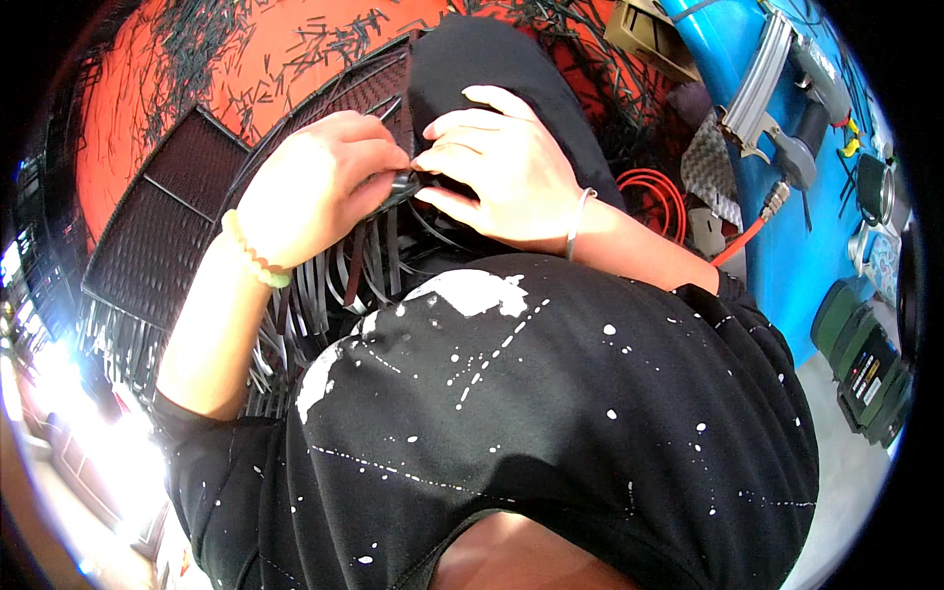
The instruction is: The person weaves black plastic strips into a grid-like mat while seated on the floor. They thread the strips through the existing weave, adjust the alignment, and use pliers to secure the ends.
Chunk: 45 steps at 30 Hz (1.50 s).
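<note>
Across the lap: dark woven panel [354,98] propped against the black-trousered knee [492,69], loose strip ends hanging toward the body, so the unfinished edge sits right under both hands.
Strip being worked: dark flat strip [401,185], pinched between the two hands just at the panel's near edge, above the fringe of loose strips [334,285].
Left hand [320,187]: curled nearly closed, thumb and fingers clamped on the strip's end; wrist bent inward, bead bracelet [254,258] at the wrist, forearm rising from the lower left.
Right hand [501,172]: partly curled, fingertips pressed to the same strip opposite the left, index finger lifted and straighter on top; thin metal bangle [578,221] at the wrist, forearm coming in from the right.
Second panel: similar woven piece [162,231] lying flat to the left, well apart from the hands.
Floor: orange surface [128,108] littered with cut black offcuts.
Right side: blue bench [787,246] with a nail gun [787,118] and orange hose [654,192], all out of reach of either hand.
</note>
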Motion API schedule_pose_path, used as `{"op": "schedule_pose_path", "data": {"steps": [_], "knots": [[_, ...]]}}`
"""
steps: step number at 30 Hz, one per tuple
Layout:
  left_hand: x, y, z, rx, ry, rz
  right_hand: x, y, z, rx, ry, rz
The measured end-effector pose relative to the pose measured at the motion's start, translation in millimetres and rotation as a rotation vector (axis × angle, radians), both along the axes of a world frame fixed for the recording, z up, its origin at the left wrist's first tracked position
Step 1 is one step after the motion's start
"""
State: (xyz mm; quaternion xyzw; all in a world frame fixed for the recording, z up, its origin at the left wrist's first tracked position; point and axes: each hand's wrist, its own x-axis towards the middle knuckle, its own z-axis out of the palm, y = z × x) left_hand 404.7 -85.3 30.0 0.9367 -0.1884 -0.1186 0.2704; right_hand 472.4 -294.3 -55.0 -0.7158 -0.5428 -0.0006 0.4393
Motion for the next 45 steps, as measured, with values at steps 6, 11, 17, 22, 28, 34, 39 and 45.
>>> {"op": "schedule_pose_path", "data": {"steps": [6, 11, 17, 22, 28, 34, 39, 45], "knots": [[-6, -2, -1, -0.018, 0.042, 0.077, 2, -1, 2, -0.031, 0.014, 0.033], [-3, -7, 1, 0.036, 0.007, -0.006, 1, -3, 0, -0.019, 0.011, 0.026], [-6, -8, -3, 0.043, -0.02, -0.023, 1, -3, 2, -0.039, -0.001, 0.044], [-10, -6, -8, 0.05, -0.007, 0.051, 2, -4, 2, -0.058, -0.007, 0.037], [-42, -2, -35, 0.014, -0.295, 0.286, 4, 2, -4, -0.027, -0.03, 0.016], [-50, -9, -53, -0.14, -0.419, 0.613, 7, 5, -8, 0.004, -0.025, -0.024], [-42, -17, -48, -0.329, -0.12, 0.541, 17, 3, -12, -0.033, 0.031, 0.007], [-31, -12, -54, -0.315, -0.077, 0.539, 23, 7, -23, -0.006, 0.077, -0.013]]}}
